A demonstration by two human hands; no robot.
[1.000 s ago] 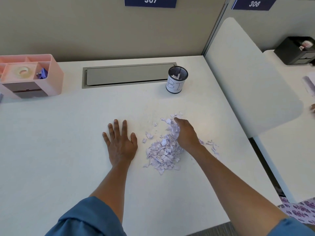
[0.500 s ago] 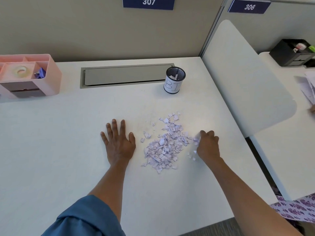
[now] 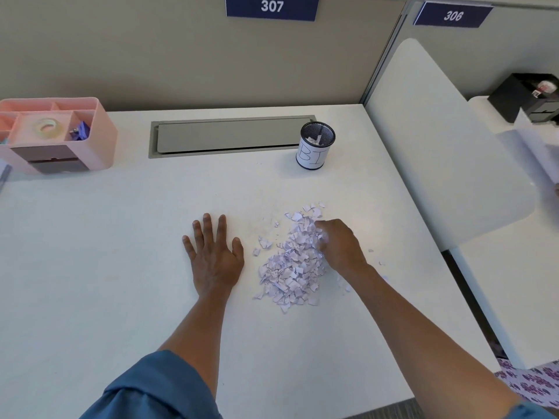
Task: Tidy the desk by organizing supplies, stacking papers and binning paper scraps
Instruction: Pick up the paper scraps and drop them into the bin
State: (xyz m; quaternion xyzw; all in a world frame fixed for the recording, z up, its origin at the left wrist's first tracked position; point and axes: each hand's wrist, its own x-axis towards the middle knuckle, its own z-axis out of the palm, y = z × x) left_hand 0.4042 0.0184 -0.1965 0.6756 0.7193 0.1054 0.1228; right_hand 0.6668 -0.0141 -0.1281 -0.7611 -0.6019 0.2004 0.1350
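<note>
While my left hand lies flat and open on the desk, holding nothing, my right hand curls its fingers into the heap of paper scraps. I think I should rake them together first, then carry pinches to the black cup behind.

We see two bare forearms, each coming out of a blue sleeve pushed up near the elbow, its cloth bunched in soft folds. The left hand and right hand wear no gloves, rings or watch.
</note>
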